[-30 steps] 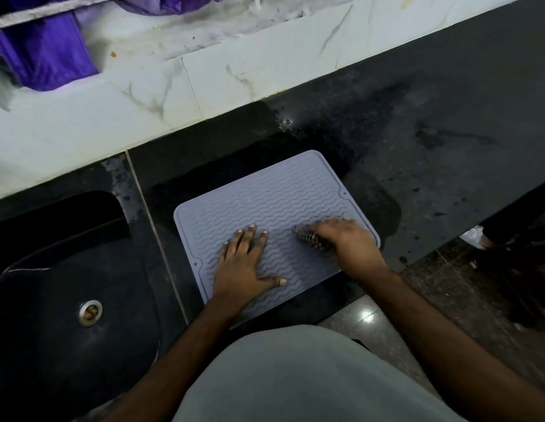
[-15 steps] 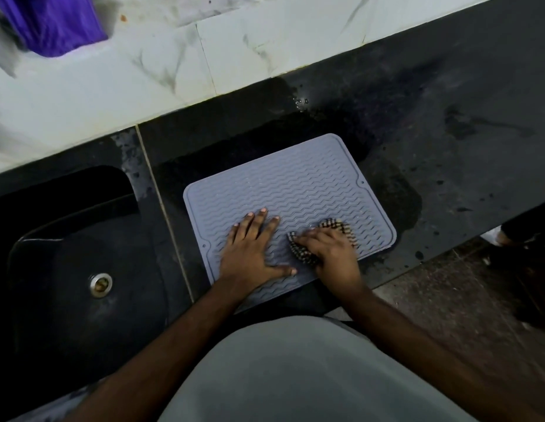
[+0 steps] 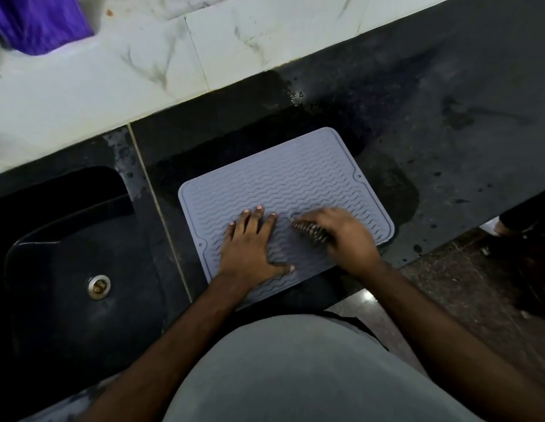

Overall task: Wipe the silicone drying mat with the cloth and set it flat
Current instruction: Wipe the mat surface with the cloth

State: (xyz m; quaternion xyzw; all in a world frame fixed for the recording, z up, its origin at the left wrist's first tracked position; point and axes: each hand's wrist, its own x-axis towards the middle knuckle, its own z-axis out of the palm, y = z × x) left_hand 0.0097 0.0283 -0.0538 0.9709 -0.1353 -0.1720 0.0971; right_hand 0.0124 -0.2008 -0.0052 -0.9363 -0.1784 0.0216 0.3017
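A grey silicone drying mat (image 3: 283, 181) with wavy ridges lies flat on the dark counter, just right of the sink. My left hand (image 3: 249, 248) presses palm-down on the mat's near left part, fingers spread. My right hand (image 3: 344, 236) is on the mat's near right part, closed on a small checked cloth (image 3: 310, 231) that shows under the fingers and touches the mat. The right hand is blurred.
A black sink (image 3: 76, 263) with a metal drain (image 3: 98, 287) sits left of the mat. The dark counter (image 3: 447, 132) runs right, with wet patches around the mat. A pale tiled wall (image 3: 143, 56) stands behind; purple fabric (image 3: 36, 22) hangs top left.
My right hand with the cloth slid across the mat's near right part, back and forth. My left hand stayed pressed in place. The camera shifted slightly.
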